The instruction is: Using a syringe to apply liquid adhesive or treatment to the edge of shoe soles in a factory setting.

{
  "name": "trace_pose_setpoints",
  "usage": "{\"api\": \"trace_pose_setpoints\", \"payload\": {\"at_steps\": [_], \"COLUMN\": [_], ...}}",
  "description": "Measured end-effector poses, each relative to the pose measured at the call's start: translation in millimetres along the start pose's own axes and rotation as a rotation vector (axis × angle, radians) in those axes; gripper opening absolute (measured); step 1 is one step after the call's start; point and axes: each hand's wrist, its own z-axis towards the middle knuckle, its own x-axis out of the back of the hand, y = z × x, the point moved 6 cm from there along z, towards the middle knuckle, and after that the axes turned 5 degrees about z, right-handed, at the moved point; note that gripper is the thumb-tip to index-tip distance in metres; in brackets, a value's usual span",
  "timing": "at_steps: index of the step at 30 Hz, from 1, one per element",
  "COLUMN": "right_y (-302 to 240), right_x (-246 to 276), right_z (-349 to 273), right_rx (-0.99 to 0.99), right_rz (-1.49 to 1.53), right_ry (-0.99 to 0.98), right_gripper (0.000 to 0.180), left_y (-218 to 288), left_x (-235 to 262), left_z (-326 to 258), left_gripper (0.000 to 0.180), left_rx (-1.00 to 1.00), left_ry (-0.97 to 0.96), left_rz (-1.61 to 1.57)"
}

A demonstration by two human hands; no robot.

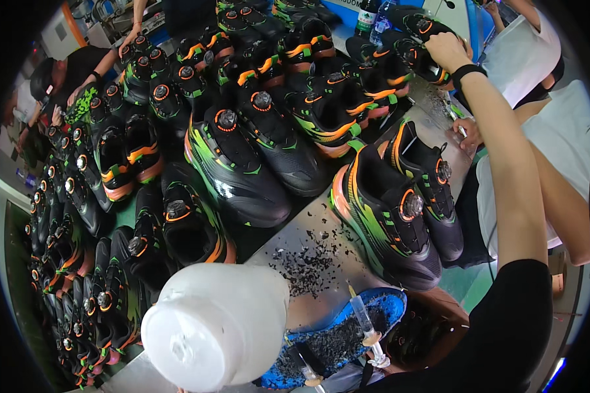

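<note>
My right arm, in a black sleeve with a black wristband, stretches to the far right of the table. There my right hand (444,52) is closed on a black shoe (421,57) with orange and green trim; the fingertips are partly hidden. Other shoes of the same kind stand around it. My left hand is out of view. Close in front of me are a large white plastic bottle (213,321), a pair of black shoes (390,223) with dial fasteners, and a blue insole-shaped tray (390,302) of black scraps. A syringe (362,314) with a needle lies across the tray.
Rows of similar shoes (242,157) crowd the left and the back of the metal table (308,229), where black scraps (308,262) lie scattered. At right, a co-worker's hand (467,133) holds a slim tool. Another person (78,72) bends at far left. Bottles (367,18) stand behind.
</note>
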Motion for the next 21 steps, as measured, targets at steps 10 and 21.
{"api": "trace_pose_setpoints", "payload": {"at_steps": [10,21], "right_y": [-10,-42], "right_x": [-4,-68], "right_z": [10,31], "right_rx": [-0.044,-0.299], "right_rz": [0.195,0.110], "right_ry": [-0.022,0.188], "right_gripper": [0.011,0.016], "left_y": [1,2], "left_x": [1,0], "left_z": [2,-1], "left_gripper": [0.040,0.040], "left_rx": [-0.022,0.010], "left_ry": [0.030,0.003], "left_rz": [0.012,0.020]}}
